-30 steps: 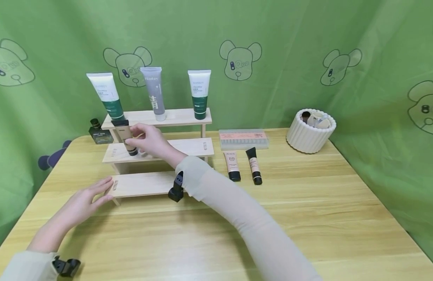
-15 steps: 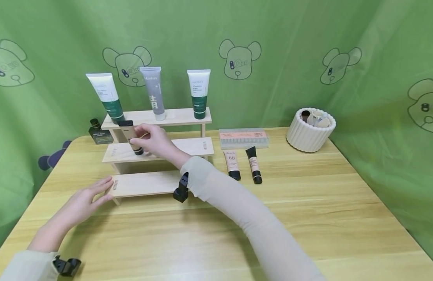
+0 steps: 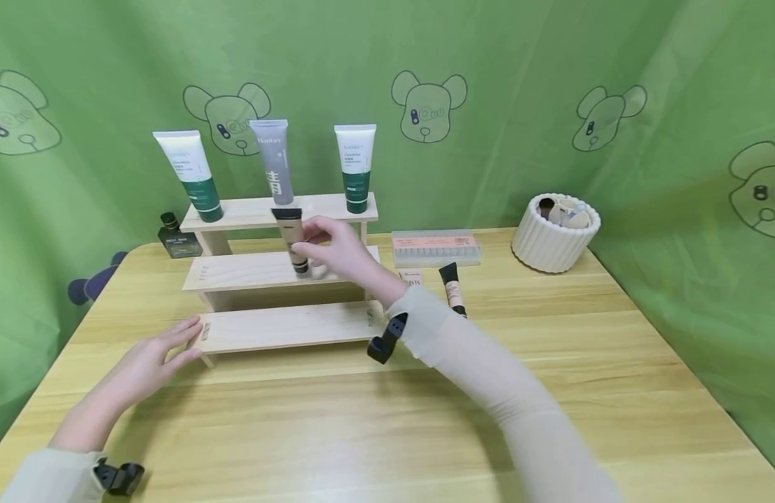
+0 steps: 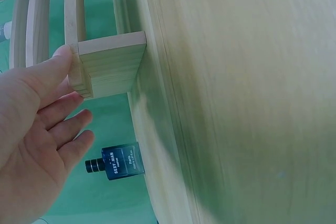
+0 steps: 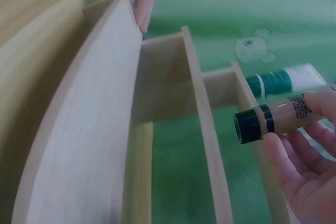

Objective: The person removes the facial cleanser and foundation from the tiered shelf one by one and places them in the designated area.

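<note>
Tan tube [image 3: 289, 235], black at both ends, is pinched between thumb and fingers of the right hand [image 3: 341, 253], nearly upright over the middle shelf [image 3: 237, 271] of the rack [image 3: 262, 330]; whether it touches the wood I cannot tell. Nearer and to the left, the left hand [image 3: 150, 358] holds the bottom shelf's end between thumb and finger. Beyond the right hand stand a grey tube [image 3: 276, 164] and two white-green tubes [image 3: 356, 161]; right of it, a box [image 3: 436, 249], then a cup [image 3: 547, 244]. Beyond the left hand stands a bottle [image 3: 180, 243].
</note>
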Demonstrator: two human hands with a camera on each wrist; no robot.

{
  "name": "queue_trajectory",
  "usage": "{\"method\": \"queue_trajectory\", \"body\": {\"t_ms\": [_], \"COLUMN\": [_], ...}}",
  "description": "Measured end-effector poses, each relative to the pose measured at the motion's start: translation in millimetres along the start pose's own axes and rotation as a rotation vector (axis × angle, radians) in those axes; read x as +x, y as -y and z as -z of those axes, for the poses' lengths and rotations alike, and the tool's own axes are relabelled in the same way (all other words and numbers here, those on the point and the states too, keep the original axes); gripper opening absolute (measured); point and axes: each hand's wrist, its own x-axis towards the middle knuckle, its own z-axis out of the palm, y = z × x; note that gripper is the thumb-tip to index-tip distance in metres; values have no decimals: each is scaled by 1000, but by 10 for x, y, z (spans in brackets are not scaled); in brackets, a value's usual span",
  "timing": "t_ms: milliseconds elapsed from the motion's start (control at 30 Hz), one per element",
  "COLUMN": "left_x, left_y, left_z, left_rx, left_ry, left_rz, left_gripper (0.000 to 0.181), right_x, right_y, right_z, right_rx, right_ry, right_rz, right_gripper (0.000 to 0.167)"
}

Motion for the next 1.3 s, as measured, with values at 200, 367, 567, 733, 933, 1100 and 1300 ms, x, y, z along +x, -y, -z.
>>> {"method": "queue_trajectory", "body": {"t_ms": [200,367,567,733,933,1100,1300], "left_x": [0,-1,-6,-8,-6,-8,-6], "left_y": [11,-4,-24,-40,-52,-50,-51], "left_z": [-10,-5,1,16,43,40,37], "left_rx": [10,7,-5,-11,-17,-17,-17], "left_ry": [-25,-14,10,13,28,34,34], "left_rz": [-27,-13,13,21,33,33,34], "left_gripper": [50,50,52,53,54,54,54], "right_x": [-183,-358,-627,-857,-1110,-1259,-1360], "right_y": [-61,-150,-336,-582,-884,-1153,-1396], "right_z": [362,737,1211,1553,1859,2069,2240], "right_rx": [47,71,50,55,5,-57,-112], "right_ry": [-68,-126,-225,-307,-379,-403,-404], "right_rz": [-7,-1,-35,-92,-195,-270,-330], "right_gripper": [29,32,37,41,43,45,48]}}
